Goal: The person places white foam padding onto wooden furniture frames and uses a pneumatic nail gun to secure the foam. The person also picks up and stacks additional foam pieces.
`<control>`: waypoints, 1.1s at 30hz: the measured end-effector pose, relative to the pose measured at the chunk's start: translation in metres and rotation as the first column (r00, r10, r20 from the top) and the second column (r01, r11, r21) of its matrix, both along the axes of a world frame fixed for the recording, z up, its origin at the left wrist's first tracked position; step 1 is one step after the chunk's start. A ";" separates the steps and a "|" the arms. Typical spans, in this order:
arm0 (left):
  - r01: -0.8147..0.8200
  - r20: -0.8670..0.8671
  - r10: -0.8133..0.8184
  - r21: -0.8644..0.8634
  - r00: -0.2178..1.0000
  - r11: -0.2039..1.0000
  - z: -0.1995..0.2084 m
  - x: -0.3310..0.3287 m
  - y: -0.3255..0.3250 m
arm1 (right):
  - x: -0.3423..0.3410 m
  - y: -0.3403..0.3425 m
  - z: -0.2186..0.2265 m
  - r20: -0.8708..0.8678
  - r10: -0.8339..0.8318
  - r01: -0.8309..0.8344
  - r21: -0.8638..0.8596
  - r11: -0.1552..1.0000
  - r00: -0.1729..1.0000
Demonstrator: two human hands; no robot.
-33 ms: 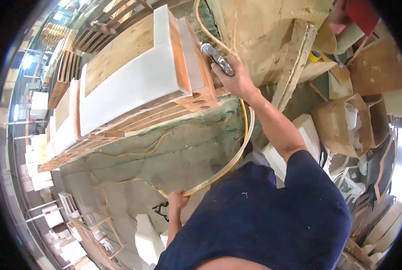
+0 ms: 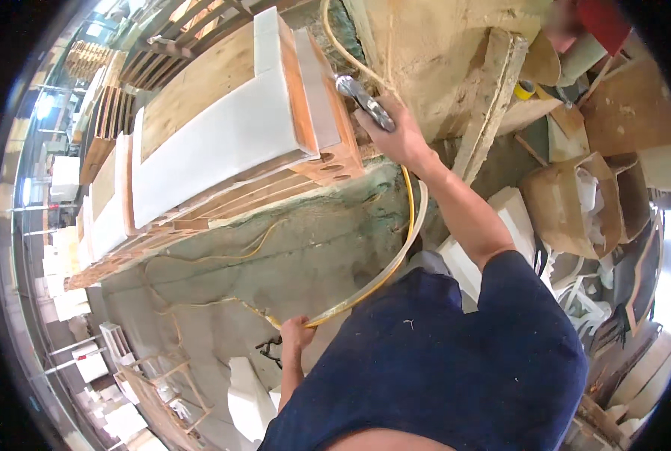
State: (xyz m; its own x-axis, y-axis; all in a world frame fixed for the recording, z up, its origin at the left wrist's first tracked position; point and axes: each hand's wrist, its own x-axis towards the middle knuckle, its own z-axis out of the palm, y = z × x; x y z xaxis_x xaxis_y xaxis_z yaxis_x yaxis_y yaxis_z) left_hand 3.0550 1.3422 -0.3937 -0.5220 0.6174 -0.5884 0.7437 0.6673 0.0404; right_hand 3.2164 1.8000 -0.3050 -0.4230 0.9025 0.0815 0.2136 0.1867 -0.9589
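My right hand (image 2: 399, 134) is closed around a silver and dark spray gun (image 2: 364, 101), held up beside the near end of a stack of wooden frames. The gun's head points toward the far left. White foam sheet (image 2: 215, 154) covers part of the stack's top, and a bare plywood panel (image 2: 200, 94) shows next to it. From below my right hand a yellow and clear hose (image 2: 395, 263) curves down toward my body. Low in the middle, my left hand (image 2: 296, 331) is closed on that hose. The fingertips of my right hand are partly hidden behind the gun.
Yellow hose (image 2: 222, 258) trails over the concrete floor. At right stand open cardboard boxes (image 2: 561, 207), near a yellow tape roll (image 2: 525, 90) and a crusted upright board (image 2: 493, 105). White foam blocks (image 2: 245, 398) lie lower left. Wooden frames (image 2: 106, 128) are stacked at far left.
Both hands keep their hold, with the gun and hose almost where they were. The view has shifted very slightly.
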 end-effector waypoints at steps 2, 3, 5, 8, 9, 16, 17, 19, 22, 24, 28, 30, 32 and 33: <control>-0.004 0.003 0.004 -0.057 1.000 0.998 0.000 0.001 -0.003 | 0.029 -0.033 0.014 0.086 0.068 -0.069 0.010 0.998 0.994; -0.001 0.002 0.002 -0.081 1.000 0.997 0.001 -0.001 -0.003 | 0.045 -0.048 0.015 0.077 0.121 -0.121 0.005 0.993 0.990; 0.029 0.003 -0.029 -0.064 1.000 0.998 0.002 -0.003 -0.006 | 0.077 -0.070 0.006 0.077 0.284 -0.292 0.126 0.948 0.956; 0.088 -0.002 -0.088 -0.048 0.996 0.995 -0.004 -0.007 -0.007 | 0.082 -0.072 0.003 0.069 0.247 -0.250 0.032 0.968 0.966; 0.112 -0.009 -0.112 -0.047 0.994 0.993 -0.005 -0.008 -0.006 | 0.072 -0.064 0.003 0.081 0.157 -0.160 0.037 0.986 0.984; 0.131 0.095 -0.128 -0.030 0.987 0.991 -0.001 0.007 0.001 | 0.033 -0.027 -0.012 0.066 -0.063 0.063 0.000 0.998 0.996; 0.151 0.082 -0.147 -0.045 0.986 0.988 -0.007 0.008 -0.003 | 0.037 -0.032 -0.014 0.070 -0.048 0.048 -0.008 0.999 0.996; 0.159 0.075 -0.154 -0.066 0.985 0.985 -0.009 0.010 -0.012 | 0.055 -0.053 -0.026 0.107 0.038 -0.037 -0.020 0.999 0.994; 0.119 0.087 -0.113 -0.066 0.990 0.991 -0.008 0.008 -0.017 | 0.089 -0.091 -0.041 0.047 0.197 -0.202 0.178 0.963 0.979; 0.089 0.107 -0.082 -0.067 0.991 0.994 -0.010 0.001 -0.016 | 0.110 -0.109 -0.029 0.109 0.262 -0.270 0.068 0.960 0.959; 0.122 0.109 -0.118 -0.033 0.987 0.992 -0.012 -0.007 -0.002 | 0.118 -0.117 -0.015 0.102 0.137 -0.137 -0.001 0.991 0.985; 0.140 0.110 -0.140 0.010 0.984 0.990 -0.016 -0.012 -0.006 | 0.118 -0.122 -0.010 0.134 0.179 -0.181 0.000 0.983 0.975; 0.179 0.113 -0.176 -0.012 0.978 0.984 -0.017 -0.016 -0.002 | 0.117 -0.125 -0.021 0.117 0.302 -0.321 0.209 0.924 0.946; 0.195 0.097 -0.195 0.010 0.976 0.981 -0.017 -0.018 -0.006 | 0.113 -0.132 -0.017 0.109 0.283 -0.300 0.194 0.934 0.953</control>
